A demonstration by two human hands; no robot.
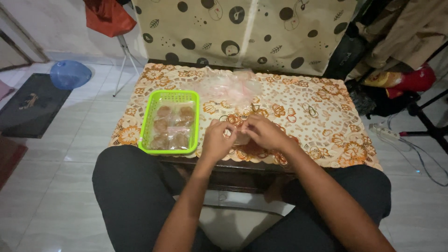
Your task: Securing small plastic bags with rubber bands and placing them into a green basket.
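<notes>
My left hand (217,139) and my right hand (264,132) meet over the near edge of a low table (322,126) covered with an orange-flowered lace cloth. Both pinch a small clear plastic bag (239,136) between the fingers; what is inside is hidden. To the left of my hands stands a green plastic basket (150,122) with several brown round pieces wrapped in clear bags. Behind my hands lies a heap of clear plastic bags (229,87).
Loose rubber bands (309,110) lie on the cloth to the right. A tripod leg (122,60) and a blue lid (70,73) are on the tiled floor at left, a dark mat (29,105) beside them. Cables and a power strip (385,132) lie at right.
</notes>
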